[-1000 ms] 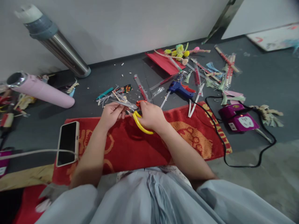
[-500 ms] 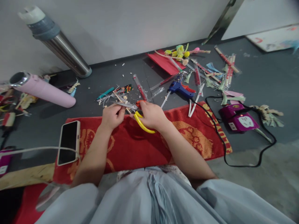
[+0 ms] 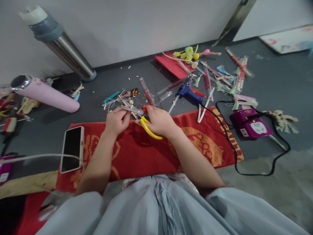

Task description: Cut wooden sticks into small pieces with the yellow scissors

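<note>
My right hand (image 3: 160, 122) is closed round a pair of scissors (image 3: 133, 110) with a yellow handle loop and an orange part by the fingers. The blades point left, reaching over the fingers of my left hand (image 3: 117, 121). That left hand is pinched close under the blades; what lies between its fingertips is too small and covered to make out. Just beyond the blades are thin pale sticks and small cut bits, beside a bundle of white strings (image 3: 111, 103) and a teal pen-like piece (image 3: 110, 97). Both hands are above the front of the table, over a red towel (image 3: 146, 156).
Right of my hands lies a blue glue gun (image 3: 190, 93) with a black cord running to a purple power socket (image 3: 251, 124). A phone (image 3: 72, 148) rests on the towel at left. Behind it are a pink bottle (image 3: 49, 94) and a steel thermos (image 3: 68, 52). Red paper (image 3: 171, 65) lies further back.
Almost nothing differs. My left hand has shifted very slightly left, while the scissors and my right hand keep nearly the same place.
</note>
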A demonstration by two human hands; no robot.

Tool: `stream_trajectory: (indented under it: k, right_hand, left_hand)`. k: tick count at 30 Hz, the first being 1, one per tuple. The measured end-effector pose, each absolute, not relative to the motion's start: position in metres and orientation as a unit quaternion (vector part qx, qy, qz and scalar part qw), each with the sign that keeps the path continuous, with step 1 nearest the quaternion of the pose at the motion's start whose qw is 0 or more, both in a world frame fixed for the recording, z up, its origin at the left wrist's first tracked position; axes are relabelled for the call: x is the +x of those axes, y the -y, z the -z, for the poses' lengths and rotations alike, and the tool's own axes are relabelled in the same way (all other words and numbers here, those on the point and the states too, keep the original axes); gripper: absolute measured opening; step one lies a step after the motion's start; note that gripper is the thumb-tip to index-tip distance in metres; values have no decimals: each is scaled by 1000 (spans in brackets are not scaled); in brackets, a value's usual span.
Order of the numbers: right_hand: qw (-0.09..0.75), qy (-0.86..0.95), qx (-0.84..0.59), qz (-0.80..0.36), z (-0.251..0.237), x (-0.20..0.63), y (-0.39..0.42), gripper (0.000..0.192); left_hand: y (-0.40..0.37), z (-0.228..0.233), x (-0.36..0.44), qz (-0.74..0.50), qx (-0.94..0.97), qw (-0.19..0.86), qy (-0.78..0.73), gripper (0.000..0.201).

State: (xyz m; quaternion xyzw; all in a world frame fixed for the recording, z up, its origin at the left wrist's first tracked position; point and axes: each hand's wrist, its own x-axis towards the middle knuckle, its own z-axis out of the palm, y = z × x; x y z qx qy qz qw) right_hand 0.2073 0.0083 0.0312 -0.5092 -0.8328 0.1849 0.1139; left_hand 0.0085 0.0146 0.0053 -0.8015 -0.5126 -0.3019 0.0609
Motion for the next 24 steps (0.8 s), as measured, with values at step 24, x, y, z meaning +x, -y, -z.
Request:
stream_trajectory:
  k: [24]
  right_hand:
    - [114,817,-544,-153,-26,206,-9,69]
  left_hand:
    - [-13,-6,7,277,-780,118,549,23]
